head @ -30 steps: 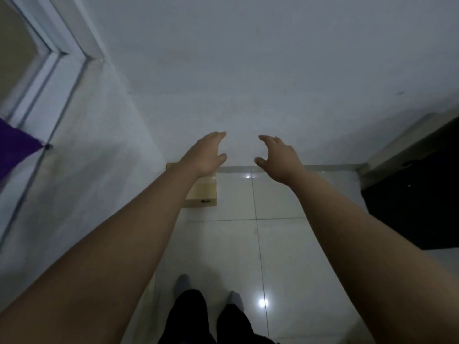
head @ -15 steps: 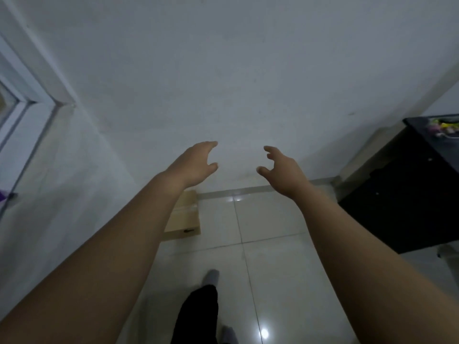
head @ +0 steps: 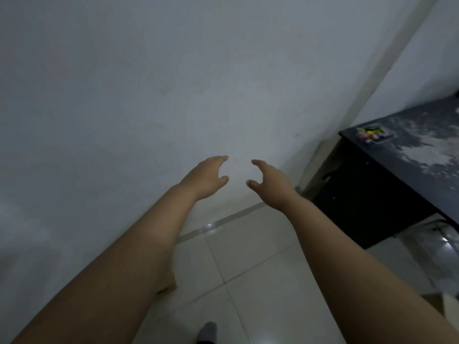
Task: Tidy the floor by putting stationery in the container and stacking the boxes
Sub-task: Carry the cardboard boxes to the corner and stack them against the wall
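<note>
My left hand [head: 206, 177] and my right hand [head: 270, 182] are stretched out in front of me at chest height, facing each other with fingers apart and nothing in them. A cardboard box [head: 169, 281] lies on the floor against the wall, almost wholly hidden under my left forearm. A small container with colourful stationery [head: 372, 134] stands on the dark table at the right. A corner of another cardboard box [head: 439, 302] shows at the lower right, beside my right forearm.
A white wall [head: 173, 95] fills most of the view straight ahead. The dark table [head: 397, 184] with a mottled top stands at the right. Pale glossy floor tiles [head: 248, 256] lie below, and my socked foot [head: 207, 331] shows at the bottom.
The view has swung to the right: the window frame left the picture, the table came further in, and the floor box slid under my left forearm. Both hands stayed open, closer together.
</note>
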`<control>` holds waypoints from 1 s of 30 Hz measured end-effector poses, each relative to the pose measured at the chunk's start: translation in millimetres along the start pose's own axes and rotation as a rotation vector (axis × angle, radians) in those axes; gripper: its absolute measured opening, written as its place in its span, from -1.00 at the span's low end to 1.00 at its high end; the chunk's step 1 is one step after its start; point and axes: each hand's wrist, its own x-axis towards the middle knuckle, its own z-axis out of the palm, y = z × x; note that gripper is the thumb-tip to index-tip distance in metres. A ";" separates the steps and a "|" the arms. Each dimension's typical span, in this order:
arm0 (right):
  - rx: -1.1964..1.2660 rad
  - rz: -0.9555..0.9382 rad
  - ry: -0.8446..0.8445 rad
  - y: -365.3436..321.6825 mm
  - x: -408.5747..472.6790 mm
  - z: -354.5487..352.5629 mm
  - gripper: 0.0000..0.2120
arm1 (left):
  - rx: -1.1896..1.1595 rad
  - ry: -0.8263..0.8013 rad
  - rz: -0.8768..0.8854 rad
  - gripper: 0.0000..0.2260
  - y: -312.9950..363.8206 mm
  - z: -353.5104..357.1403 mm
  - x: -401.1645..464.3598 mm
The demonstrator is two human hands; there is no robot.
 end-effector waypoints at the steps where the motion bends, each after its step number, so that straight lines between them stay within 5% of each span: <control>1: 0.006 0.025 0.022 6.1 1.4 -7.6 -0.42 | 0.006 -0.014 0.037 -0.46 8.8 2.3 13.9; 14: 0.117 0.516 0.319 156.6 -89.8 -85.2 -0.41 | 0.050 -0.330 0.449 -0.45 173.9 119.9 81.6; 30: 0.212 0.928 0.427 354.1 -324.1 -133.0 -0.45 | 0.134 -0.708 0.701 -0.47 388.9 342.7 3.4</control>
